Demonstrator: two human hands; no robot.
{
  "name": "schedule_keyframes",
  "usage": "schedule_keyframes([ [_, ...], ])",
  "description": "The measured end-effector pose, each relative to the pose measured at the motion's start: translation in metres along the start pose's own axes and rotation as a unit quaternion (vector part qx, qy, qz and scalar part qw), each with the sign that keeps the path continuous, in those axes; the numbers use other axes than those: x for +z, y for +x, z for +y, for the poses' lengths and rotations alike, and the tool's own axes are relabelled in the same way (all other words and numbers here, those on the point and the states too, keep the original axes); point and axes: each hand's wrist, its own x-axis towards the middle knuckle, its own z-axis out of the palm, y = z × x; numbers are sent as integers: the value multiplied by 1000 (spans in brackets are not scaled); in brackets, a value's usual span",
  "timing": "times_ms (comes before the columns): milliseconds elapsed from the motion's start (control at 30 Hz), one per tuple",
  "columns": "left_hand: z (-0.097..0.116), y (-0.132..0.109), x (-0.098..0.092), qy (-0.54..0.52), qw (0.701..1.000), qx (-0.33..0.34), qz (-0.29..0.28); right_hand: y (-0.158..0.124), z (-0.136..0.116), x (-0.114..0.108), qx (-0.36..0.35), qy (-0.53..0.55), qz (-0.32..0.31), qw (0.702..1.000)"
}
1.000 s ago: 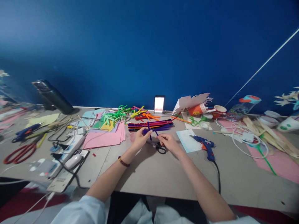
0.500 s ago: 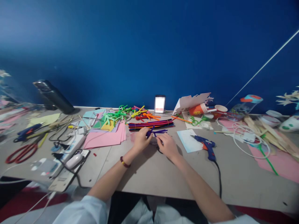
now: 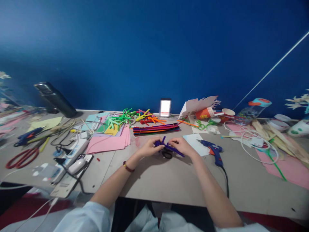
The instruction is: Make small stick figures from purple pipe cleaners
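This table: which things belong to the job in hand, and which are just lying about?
In hand:
purple stems, at the left hand and right hand;
likely the bundle;
perhaps the black scissors, partly hidden.

Apparently lying about:
mouse;
flask;
red scissors;
glue gun.

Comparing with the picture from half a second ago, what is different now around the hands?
The right hand has moved a little right, and the left hand slightly too. A purple strand now slants right, toward the person, and the black loop is less covered. The left hand still holds the purple piece; the bundle and glue gun stayed put.
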Motion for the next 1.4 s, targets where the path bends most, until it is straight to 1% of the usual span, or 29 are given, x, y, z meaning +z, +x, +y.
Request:
schedule_keyframes([
  [67, 0, 1, 2, -55, 997, -26, 49, -2, -1, -1, 9, 60, -40, 997],
  [133, -3, 2, 5, -105, 987, -55, 113, -4, -5, 1, 17, 95, -43, 994],
  [200, -7, 4, 7, -141, 970, -83, 179, -4, -9, 9, 33, 96, -12, 995],
  [267, -11, 5, 9, -161, 954, -105, 229, -4, -14, 20, 31, 86, 12, 996],
  [300, -12, 6, 10, -164, 948, -115, 248, -3, -16, 25, 25, 81, 14, 996],
  [333, -13, 6, 11, -164, 942, -124, 265, -3, -18, 31, 17, 67, 29, 997],
  [400, -15, 6, 12, -154, 937, -132, 283, -4, -20, 40, -21, 8, 65, 998],
  [433, -16, 7, 12, -147, 939, -132, 281, -4, -20, 43, -41, -31, 83, 995],
  [500, -19, 7, 10, -145, 946, -135, 255, -4, -19, 47, -70, -104, 109, 986],
  [600, -24, 8, 5, -180, 946, -162, 214, -4, -14, 47, -69, -162, 136, 975],
  [733, -22, 9, -2, -237, 934, -187, 188, -3, -11, 44, -68, -196, 149, 967],
  [867, -17, 8, -4, -253, 933, -202, 158, -4, -14, 44, -62, -226, 153, 960],
  [967, -18, 7, -3, -264, 933, -207, 133, -5, -15, 43, -61, -236, 161, 956],
  [1000, -19, 7, -2, -267, 933, -205, 130, -5, -15, 43, -61, -237, 164, 956],
  [1067, -20, 8, -1, -263, 934, -194, 143, -5, -14, 43, -68, -235, 167, 955],
  [1133, -20, 8, 0, -237, 940, -179, 170, -5, -13, 44, -84, -232, 166, 955],
  [1233, -19, 8, 1, -157, 953, -150, 211, -6, -14, 46, -123, -243, 160, 949],
  [1333, -18, 7, 3, -35, 967, -95, 235, -8, -18, 47, -165, -275, 149, 935],
  [1400, -18, 5, 3, 61, 970, -42, 234, -9, -20, 46, -187, -294, 145, 926],
])
